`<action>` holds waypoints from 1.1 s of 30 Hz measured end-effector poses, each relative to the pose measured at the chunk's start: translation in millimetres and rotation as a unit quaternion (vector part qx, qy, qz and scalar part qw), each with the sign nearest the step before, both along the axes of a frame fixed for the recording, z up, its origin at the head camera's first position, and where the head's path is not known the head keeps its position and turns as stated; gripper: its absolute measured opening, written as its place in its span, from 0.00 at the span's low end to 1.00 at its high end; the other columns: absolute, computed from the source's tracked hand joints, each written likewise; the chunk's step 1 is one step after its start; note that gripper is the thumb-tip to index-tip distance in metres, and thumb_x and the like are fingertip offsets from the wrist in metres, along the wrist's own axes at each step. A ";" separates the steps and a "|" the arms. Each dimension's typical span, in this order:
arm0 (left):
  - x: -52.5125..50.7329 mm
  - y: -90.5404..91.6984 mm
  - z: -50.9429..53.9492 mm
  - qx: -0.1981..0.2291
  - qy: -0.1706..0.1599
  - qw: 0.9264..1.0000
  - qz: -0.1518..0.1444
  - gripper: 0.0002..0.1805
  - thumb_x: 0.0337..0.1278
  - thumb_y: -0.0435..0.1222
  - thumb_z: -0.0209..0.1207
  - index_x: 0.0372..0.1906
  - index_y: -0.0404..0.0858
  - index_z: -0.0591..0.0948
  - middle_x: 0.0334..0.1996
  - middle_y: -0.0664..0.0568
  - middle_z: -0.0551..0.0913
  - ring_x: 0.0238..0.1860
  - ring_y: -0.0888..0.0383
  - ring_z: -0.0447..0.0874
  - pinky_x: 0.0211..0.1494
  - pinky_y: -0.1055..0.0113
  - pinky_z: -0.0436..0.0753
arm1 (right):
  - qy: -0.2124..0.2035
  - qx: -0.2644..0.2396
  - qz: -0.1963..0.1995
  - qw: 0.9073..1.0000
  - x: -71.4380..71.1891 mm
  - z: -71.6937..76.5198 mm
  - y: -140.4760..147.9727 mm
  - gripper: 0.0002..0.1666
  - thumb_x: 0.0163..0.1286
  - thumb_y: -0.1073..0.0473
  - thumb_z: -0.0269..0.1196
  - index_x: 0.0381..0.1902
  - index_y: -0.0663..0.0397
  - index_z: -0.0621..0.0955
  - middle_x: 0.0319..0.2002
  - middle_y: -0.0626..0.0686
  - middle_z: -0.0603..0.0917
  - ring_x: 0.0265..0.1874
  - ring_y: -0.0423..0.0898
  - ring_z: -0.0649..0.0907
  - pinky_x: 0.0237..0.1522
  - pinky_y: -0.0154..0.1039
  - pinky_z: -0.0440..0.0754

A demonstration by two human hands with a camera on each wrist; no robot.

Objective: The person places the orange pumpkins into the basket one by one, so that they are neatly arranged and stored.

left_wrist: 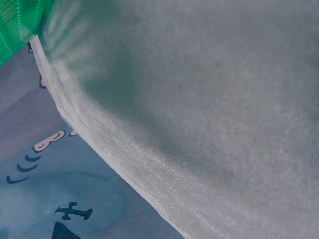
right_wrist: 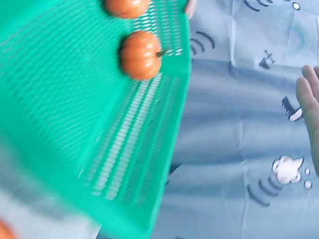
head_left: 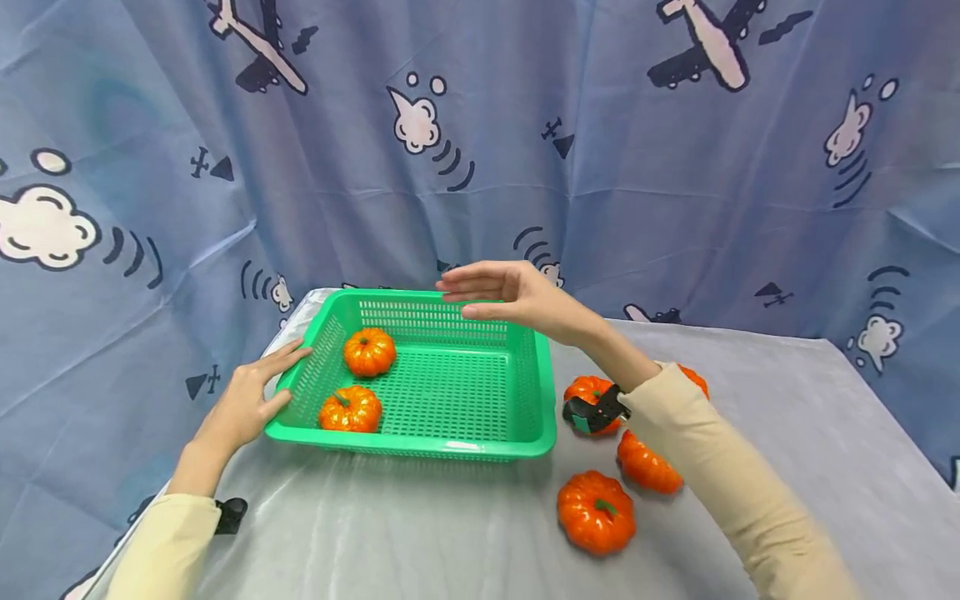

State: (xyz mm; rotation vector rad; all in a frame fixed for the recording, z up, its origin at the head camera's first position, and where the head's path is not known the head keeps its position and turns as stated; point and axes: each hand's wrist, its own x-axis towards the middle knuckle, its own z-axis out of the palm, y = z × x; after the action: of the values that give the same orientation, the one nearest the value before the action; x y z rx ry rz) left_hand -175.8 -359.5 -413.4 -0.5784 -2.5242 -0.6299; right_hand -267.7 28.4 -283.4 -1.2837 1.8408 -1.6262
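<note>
A green plastic basket (head_left: 480, 447) stands on the table with two small orange pumpkins inside its left part, one pumpkin (head_left: 370, 352) behind the other pumpkin (head_left: 351, 409). My left hand (head_left: 243, 404) rests on the basket's left rim, fingers and thumb fairly straight. Above the basket's back right side, my right hand (head_left: 517, 296) is in the air, fingers extended and holding nothing. In the right wrist view its fingers (right_wrist: 311, 99) show at the right edge, apart from the basket. The left wrist view shows a basket corner (left_wrist: 20, 25) but not the left hand.
Right of the basket lie several more pumpkins: a front pumpkin (head_left: 596, 512), a tilted pumpkin (head_left: 647, 465), and others partly hidden by the right sleeve (head_left: 720, 467) and wrist camera. A blue patterned curtain (head_left: 480, 167) hangs behind the grey-covered table (head_left: 780, 400).
</note>
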 end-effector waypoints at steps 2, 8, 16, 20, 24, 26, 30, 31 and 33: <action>0.2 -0.4 0.9 -0.001 -0.001 1.000 0.001 0.32 0.42 0.25 0.51 0.61 0.33 0.76 0.62 0.36 0.73 0.13 0.77 0.39 0.32 0.63 0.71 | 0.012 -0.001 -0.020 1.000 4.2 -5.2 17.8 0.26 0.65 0.66 0.62 0.62 0.63 0.74 0.58 0.56 0.79 0.57 0.53 0.78 0.54 0.44 0.76; 2.6 0.3 3.4 0.002 -0.004 1.000 0.006 0.33 0.42 0.24 0.52 0.62 0.34 0.76 0.62 0.37 0.73 0.12 0.77 0.40 0.30 0.64 0.70 | 0.036 0.004 -0.123 0.992 14.9 -24.7 73.9 0.26 0.63 0.67 0.64 0.60 0.62 0.76 0.56 0.56 0.81 0.55 0.49 0.79 0.49 0.42 0.79; 1.5 3.0 5.3 -0.002 0.007 1.000 0.002 0.32 0.42 0.25 0.52 0.61 0.35 0.76 0.62 0.38 0.74 0.13 0.77 0.40 0.31 0.66 0.70 | 0.018 0.004 -0.228 0.973 14.4 -54.6 162.5 0.26 0.66 0.70 0.60 0.63 0.64 0.73 0.54 0.47 0.82 0.53 0.41 0.80 0.49 0.35 0.78; 1.5 1.2 2.8 -0.001 0.015 1.000 0.000 0.32 0.43 0.26 0.54 0.62 0.36 0.77 0.62 0.40 0.74 0.13 0.77 0.40 0.38 0.68 0.68 | 0.009 0.019 -0.282 0.959 18.5 -73.5 201.4 0.26 0.67 0.69 0.59 0.63 0.64 0.72 0.53 0.43 0.83 0.52 0.38 0.81 0.47 0.31 0.78; 0.2 0.8 0.5 0.002 0.013 1.000 -0.006 0.33 0.43 0.26 0.55 0.62 0.38 0.76 0.62 0.40 0.74 0.13 0.76 0.41 0.41 0.72 0.65 | -0.004 0.009 -0.325 0.946 23.4 -89.3 242.8 0.27 0.67 0.71 0.57 0.64 0.66 0.69 0.52 0.40 0.83 0.50 0.36 0.81 0.46 0.28 0.77; 0.1 2.0 0.7 0.005 0.011 1.000 -0.006 0.33 0.43 0.25 0.54 0.62 0.37 0.76 0.62 0.40 0.74 0.14 0.76 0.41 0.41 0.74 0.64 | -0.018 -0.011 -0.337 0.941 25.3 -95.3 264.1 0.27 0.67 0.72 0.57 0.64 0.64 0.70 0.52 0.40 0.83 0.50 0.36 0.82 0.46 0.27 0.77; 1.7 1.6 0.2 0.010 0.003 1.000 0.000 0.34 0.42 0.24 0.54 0.63 0.37 0.76 0.63 0.40 0.73 0.13 0.75 0.42 0.43 0.77 0.61 | -0.043 -0.014 -0.344 0.938 28.4 -104.4 301.9 0.29 0.67 0.74 0.55 0.66 0.62 0.69 0.54 0.40 0.82 0.50 0.35 0.81 0.46 0.27 0.77; 2.8 1.5 0.6 0.012 0.000 1.000 0.002 0.34 0.42 0.24 0.53 0.63 0.37 0.76 0.63 0.39 0.73 0.13 0.75 0.42 0.43 0.77 0.60 | -0.042 0.004 -0.348 0.936 29.2 -105.9 310.6 0.29 0.68 0.74 0.55 0.67 0.62 0.68 0.54 0.38 0.81 0.50 0.34 0.81 0.46 0.26 0.77; 4.5 0.2 0.5 0.014 -0.003 1.000 0.006 0.34 0.42 0.23 0.53 0.63 0.37 0.75 0.63 0.39 0.73 0.13 0.74 0.44 0.44 0.78 0.60 | -0.036 0.057 -0.365 0.929 31.3 -108.0 325.7 0.30 0.69 0.71 0.55 0.68 0.62 0.66 0.55 0.35 0.80 0.50 0.31 0.80 0.46 0.25 0.76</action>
State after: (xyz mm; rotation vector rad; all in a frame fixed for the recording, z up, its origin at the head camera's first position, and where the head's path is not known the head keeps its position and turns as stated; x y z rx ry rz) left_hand -171.2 -359.3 -412.9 -0.5523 -2.5184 -0.6626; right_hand -236.4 354.1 -391.4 -0.4788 2.4934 -1.8153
